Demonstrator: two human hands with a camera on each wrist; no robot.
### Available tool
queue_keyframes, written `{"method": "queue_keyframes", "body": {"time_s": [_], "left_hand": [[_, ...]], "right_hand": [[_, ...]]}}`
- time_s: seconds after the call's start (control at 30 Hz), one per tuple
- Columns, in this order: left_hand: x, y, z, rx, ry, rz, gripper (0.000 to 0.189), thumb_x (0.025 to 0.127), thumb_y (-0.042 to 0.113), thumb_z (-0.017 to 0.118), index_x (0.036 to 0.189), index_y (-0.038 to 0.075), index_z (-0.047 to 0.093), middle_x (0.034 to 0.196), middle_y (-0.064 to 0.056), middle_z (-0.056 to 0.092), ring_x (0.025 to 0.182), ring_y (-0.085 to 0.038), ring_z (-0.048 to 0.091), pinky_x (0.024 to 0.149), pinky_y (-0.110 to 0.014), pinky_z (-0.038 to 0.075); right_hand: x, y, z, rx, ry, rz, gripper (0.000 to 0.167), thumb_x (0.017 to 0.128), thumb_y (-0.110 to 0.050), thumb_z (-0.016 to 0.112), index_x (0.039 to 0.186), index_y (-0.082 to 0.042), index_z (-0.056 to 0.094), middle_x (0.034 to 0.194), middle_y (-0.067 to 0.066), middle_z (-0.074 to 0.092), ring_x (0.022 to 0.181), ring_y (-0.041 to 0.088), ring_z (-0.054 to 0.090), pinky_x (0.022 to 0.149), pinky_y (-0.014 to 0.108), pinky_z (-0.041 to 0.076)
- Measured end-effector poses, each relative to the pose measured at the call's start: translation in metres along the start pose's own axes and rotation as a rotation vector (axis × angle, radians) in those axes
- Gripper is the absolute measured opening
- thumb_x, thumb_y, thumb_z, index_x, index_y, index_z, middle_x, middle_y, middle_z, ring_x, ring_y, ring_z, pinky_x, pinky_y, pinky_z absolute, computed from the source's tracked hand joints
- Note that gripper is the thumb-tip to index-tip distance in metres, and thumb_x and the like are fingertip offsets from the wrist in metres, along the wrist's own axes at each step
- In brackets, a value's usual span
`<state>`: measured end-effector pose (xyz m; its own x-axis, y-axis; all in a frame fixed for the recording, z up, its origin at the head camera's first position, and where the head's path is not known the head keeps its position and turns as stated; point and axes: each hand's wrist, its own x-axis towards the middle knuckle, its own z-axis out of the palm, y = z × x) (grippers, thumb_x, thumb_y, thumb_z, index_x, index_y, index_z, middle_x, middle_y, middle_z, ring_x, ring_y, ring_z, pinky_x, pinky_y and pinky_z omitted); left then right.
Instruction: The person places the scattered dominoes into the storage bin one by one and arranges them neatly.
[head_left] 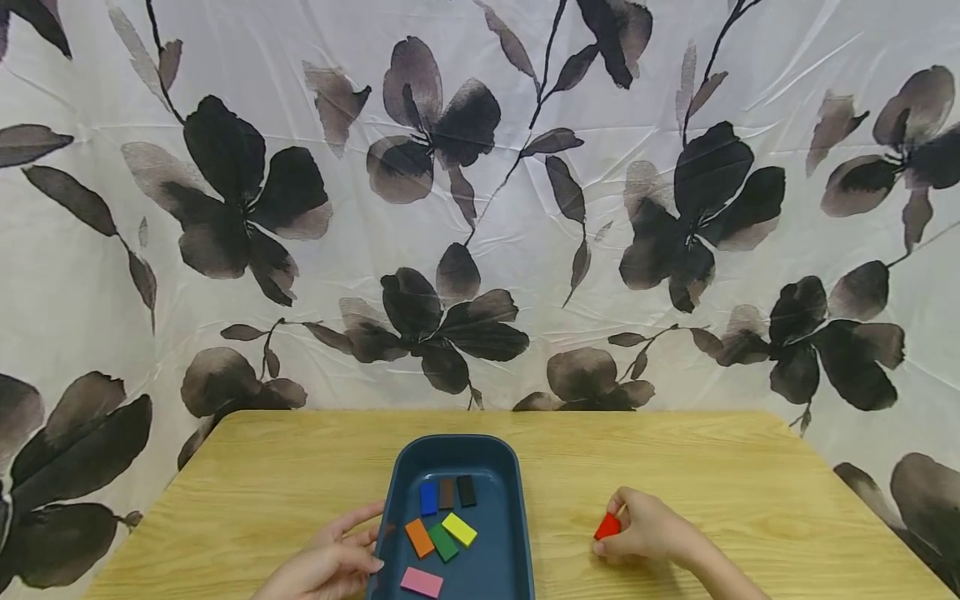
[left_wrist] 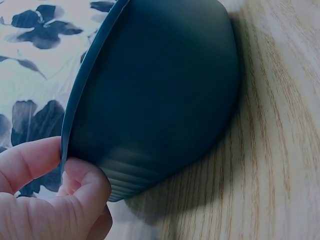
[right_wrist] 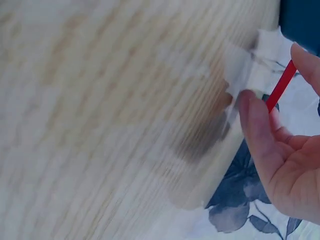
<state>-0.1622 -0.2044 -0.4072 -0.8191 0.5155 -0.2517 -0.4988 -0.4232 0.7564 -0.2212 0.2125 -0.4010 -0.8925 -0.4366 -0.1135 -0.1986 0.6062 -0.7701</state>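
Observation:
My left hand (head_left: 330, 557) is at the left side of a dark blue tray (head_left: 497, 554); in the left wrist view, thumb and finger pinch the tray's rim (left_wrist: 75, 107). Out to the right of the tray, my right hand (head_left: 651, 530) holds a small red block (head_left: 607, 527) between thumb and fingertips, low over the table. Seen edge-on in the right wrist view, the red block (right_wrist: 282, 86) looks thin and flat. Inside the tray lie a blue block (head_left: 428, 498), a brown one, a black one, an orange one, a green one, a yellow one and a pink block (head_left: 422, 582).
The tray stands on a light wood-grain table (head_left: 315, 467), its near end cut off by the frame. Behind the table hangs a white cloth (head_left: 540, 350) printed with dark flowers.

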Motion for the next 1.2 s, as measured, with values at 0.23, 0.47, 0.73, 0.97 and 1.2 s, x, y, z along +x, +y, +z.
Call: {"method": "queue_keyframes", "body": {"time_s": [0.23, 0.47, 0.73, 0.97, 1.2], "left_hand": [[-0.005, 0.000, 0.000, 0.005, 0.023, 0.011, 0.079, 0.083, -0.018, 0.046, 0.146, -0.002, 0.001, 0.114, -0.011, 0.052, 0.102, -0.019, 0.053, 0.088, -0.028, 0.047], [-0.003, 0.000, 0.003, 0.030, 0.055, 0.013, 0.078, 0.082, -0.019, 0.045, 0.145, -0.004, 0.002, 0.112, -0.012, 0.052, 0.098, -0.019, 0.054, 0.086, -0.027, 0.048], [-0.005, 0.001, 0.003, 0.038, 0.036, 0.016, 0.077, 0.083, -0.019, 0.043, 0.144, -0.005, -0.002, 0.109, -0.010, 0.053, 0.097, -0.017, 0.055, 0.082, -0.024, 0.049], [-0.005, 0.001, 0.003, 0.039, 0.038, 0.017, 0.079, 0.082, -0.020, 0.045, 0.144, -0.005, -0.002, 0.109, -0.010, 0.052, 0.097, -0.017, 0.055, 0.082, -0.024, 0.049], [-0.006, 0.001, 0.005, 0.034, 0.049, 0.019, 0.079, 0.083, -0.019, 0.044, 0.144, -0.005, -0.004, 0.107, -0.009, 0.053, 0.095, -0.016, 0.055, 0.081, -0.023, 0.049]], "right_hand": [[0.009, -0.004, 0.001, 0.245, -0.057, 0.021, 0.048, 0.070, 0.000, 0.077, 0.105, 0.006, 0.044, 0.077, 0.009, 0.048, 0.067, 0.019, 0.057, 0.056, 0.033, 0.052], [0.016, -0.007, -0.006, 0.413, -0.110, -0.016, 0.050, 0.068, 0.011, 0.072, 0.109, 0.005, 0.043, 0.082, 0.009, 0.047, 0.073, 0.019, 0.054, 0.064, 0.036, 0.054], [0.023, -0.015, -0.005, 0.463, -0.141, -0.051, 0.053, 0.067, 0.011, 0.070, 0.113, 0.005, 0.043, 0.083, 0.009, 0.047, 0.065, 0.016, 0.054, 0.058, 0.029, 0.052], [0.025, -0.023, -0.007, 0.458, -0.169, -0.083, 0.054, 0.068, 0.008, 0.073, 0.113, 0.006, 0.044, 0.083, 0.010, 0.047, 0.061, 0.012, 0.053, 0.057, 0.023, 0.047], [0.029, -0.029, -0.007, 0.480, -0.206, -0.110, 0.055, 0.067, 0.011, 0.071, 0.114, 0.006, 0.043, 0.085, 0.011, 0.050, 0.064, 0.018, 0.060, 0.061, 0.026, 0.050]]}}
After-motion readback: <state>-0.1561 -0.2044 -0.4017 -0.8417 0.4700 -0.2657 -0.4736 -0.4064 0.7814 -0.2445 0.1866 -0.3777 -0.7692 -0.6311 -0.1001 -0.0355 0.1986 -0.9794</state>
